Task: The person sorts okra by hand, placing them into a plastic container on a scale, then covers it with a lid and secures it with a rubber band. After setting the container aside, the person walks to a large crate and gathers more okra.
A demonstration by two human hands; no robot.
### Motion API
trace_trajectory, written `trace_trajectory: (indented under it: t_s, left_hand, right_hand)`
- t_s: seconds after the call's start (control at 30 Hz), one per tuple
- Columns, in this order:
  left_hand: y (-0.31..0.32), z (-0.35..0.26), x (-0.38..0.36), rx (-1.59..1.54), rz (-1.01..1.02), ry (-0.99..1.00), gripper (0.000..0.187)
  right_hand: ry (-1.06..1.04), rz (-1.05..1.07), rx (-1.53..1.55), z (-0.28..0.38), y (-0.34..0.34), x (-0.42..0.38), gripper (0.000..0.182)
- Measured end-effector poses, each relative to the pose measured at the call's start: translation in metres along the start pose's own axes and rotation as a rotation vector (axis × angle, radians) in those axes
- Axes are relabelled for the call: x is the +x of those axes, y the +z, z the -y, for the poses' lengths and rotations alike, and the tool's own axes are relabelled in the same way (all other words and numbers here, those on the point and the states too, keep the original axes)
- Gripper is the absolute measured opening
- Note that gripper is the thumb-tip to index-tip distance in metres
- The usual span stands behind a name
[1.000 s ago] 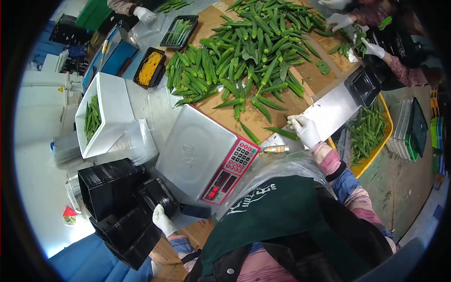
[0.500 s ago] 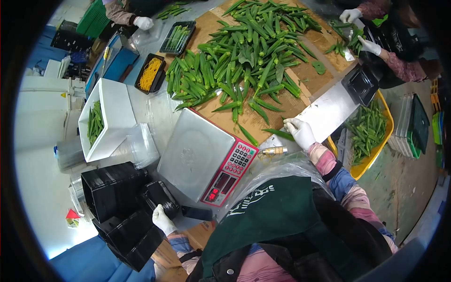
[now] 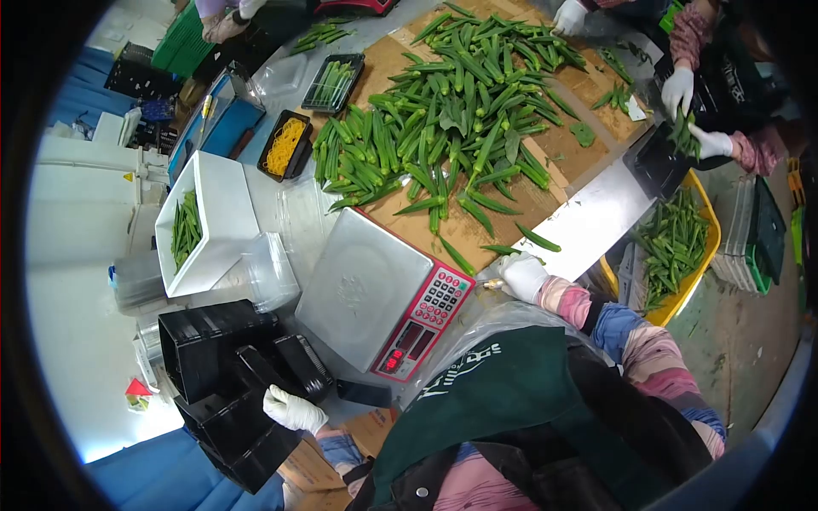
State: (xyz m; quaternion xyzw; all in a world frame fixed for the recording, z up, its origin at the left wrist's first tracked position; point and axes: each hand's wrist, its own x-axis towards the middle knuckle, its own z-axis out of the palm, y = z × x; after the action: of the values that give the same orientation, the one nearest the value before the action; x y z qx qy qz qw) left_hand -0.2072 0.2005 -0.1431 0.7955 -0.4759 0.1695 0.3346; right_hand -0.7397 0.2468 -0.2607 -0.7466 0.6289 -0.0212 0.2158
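My left hand (image 3: pixel 294 409), in a white glove, is closed at the lower end of a black plastic tray (image 3: pixel 261 366), which tilts beside a nested stack of black trays (image 3: pixel 303 364). My right hand (image 3: pixel 521 277), also gloved, is low at the table's near edge with its fingers curled down; what they hold is hidden. Right at its fingertips show a brass-coloured tool end (image 3: pixel 489 283) and an okra pod (image 3: pixel 501 249). Another okra pod (image 3: pixel 538 238) lies just beyond the knuckles. Between my hands stands a scale (image 3: pixel 366 285) with a red keypad and a bare metal plate.
A big okra heap (image 3: pixel 452 111) covers the cardboard ahead. Left are a white box (image 3: pixel 226 200) with okra, a tray of yellow rubber bands (image 3: pixel 285 146) and large black containers (image 3: pixel 209 345). A yellow basket (image 3: pixel 709 230) of okra stands right. Co-workers' gloved hands (image 3: pixel 679 92) work at the far side.
My left hand has shifted slightly left and down, and one black tray now stands apart from the stack. My right hand has moved down and left, away from an okra pod, over the brass-coloured tool.
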Motion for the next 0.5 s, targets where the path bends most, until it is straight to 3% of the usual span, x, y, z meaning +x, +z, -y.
trace_trajectory:
  t_s: [0.07, 0.1, 0.2, 0.33, 0.5]
  left_hand:
    - [-0.013, -0.042, -0.001, -0.038, 0.020, 0.061, 0.023]
    - [-0.015, -0.059, -0.005, -0.139, 0.060, 0.088, 0.017]
    - [-0.016, -0.110, -0.023, -0.177, 0.257, 0.445, 0.012]
    - [0.001, -0.128, -0.047, -0.089, 0.522, 0.743, 0.009]
    - [0.003, -0.142, -0.054, -0.099, 0.710, 0.742, 0.026]
  right_hand:
    - [-0.009, -0.093, 0.114, 0.005, -0.021, -0.004, 0.020]
    - [0.048, -0.043, 0.212, 0.007, -0.021, -0.005, 0.020]
    - [0.089, 0.055, 0.288, 0.009, -0.020, -0.006, 0.020]
    - [0.016, 0.156, 0.214, 0.011, -0.038, -0.023, 0.023]
    - [0.124, 0.024, 0.307, -0.021, -0.012, -0.037, 0.016]
